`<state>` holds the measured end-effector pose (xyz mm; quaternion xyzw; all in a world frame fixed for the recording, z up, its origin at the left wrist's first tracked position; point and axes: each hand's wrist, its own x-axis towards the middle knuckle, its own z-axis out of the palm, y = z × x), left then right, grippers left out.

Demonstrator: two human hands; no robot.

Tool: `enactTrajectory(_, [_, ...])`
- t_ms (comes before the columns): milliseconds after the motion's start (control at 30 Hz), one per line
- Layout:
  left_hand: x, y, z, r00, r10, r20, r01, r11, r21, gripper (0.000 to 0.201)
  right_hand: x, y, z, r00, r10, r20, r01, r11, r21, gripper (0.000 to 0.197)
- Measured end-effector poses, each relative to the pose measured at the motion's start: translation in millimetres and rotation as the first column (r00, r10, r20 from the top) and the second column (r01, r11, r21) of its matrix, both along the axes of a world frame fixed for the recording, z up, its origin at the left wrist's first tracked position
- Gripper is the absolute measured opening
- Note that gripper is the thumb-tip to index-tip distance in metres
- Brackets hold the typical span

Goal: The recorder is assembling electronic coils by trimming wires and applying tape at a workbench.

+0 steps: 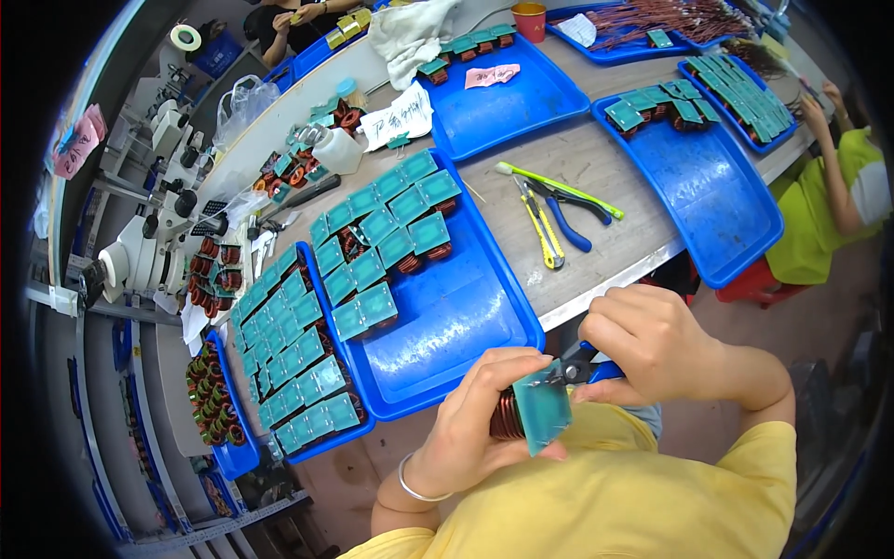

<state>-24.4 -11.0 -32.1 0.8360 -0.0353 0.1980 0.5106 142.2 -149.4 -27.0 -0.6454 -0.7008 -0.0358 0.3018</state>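
My left hand (478, 413) is closed around a copper-wound coil (507, 416) with a square green plate (544, 410) on its face. In my right hand (643, 337) are blue-handled cutters (579, 365), gripped by the handles. Their jaws sit at the upper right edge of the green plate, by the thin wire ends; whether they touch a wire I cannot tell. Both hands are in front of my body, off the table's front edge. Left of them lies a blue tray (438, 349) with rows of the same plated coils (377, 225) in its far part.
A yellow utility knife (543, 228), blue-and-black pliers (566, 216) and a green pen-like stick (559, 189) lie mid-table. More blue trays (722, 210) hold plated coils at right and left. A white bottle (337, 151) stands farther back. Another person in green (829, 214) sits at right.
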Motion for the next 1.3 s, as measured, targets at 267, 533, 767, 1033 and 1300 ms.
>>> enactTrajectory(267, [-1.9,-1.6,-1.5,1.0,0.012,0.004,-0.012,1.0,-0.023,0.071,-4.7,1.0,7.2,1.0,-0.026,0.007,0.026,1.0,-0.001,0.048])
enactTrajectory(533, [-2.4,-1.2,-1.3,1.0,0.014,0.019,-0.014,1.0,-0.028,0.071,-6.0,0.7,8.2,1.0,-0.023,0.011,0.023,0.999,-0.029,0.047])
enactTrajectory(767, [-4.5,-0.8,-0.3,1.0,0.013,0.012,-0.013,1.0,-0.001,0.071,-8.4,0.4,12.0,0.999,-0.023,0.024,0.025,0.998,-0.063,0.047])
enactTrajectory(1033, [-3.4,-3.0,0.6,0.998,0.065,-0.021,-0.064,0.997,0.047,0.068,-11.6,1.2,9.0,0.997,-0.06,0.057,0.064,0.994,-0.085,0.046])
enactTrajectory(1300, [-10.4,-2.1,-13.8,0.981,0.044,-0.191,-0.154,0.779,-0.608,0.075,1.6,8.1,4.2,0.965,0.008,-0.262,-0.054,0.984,-0.169,0.044])
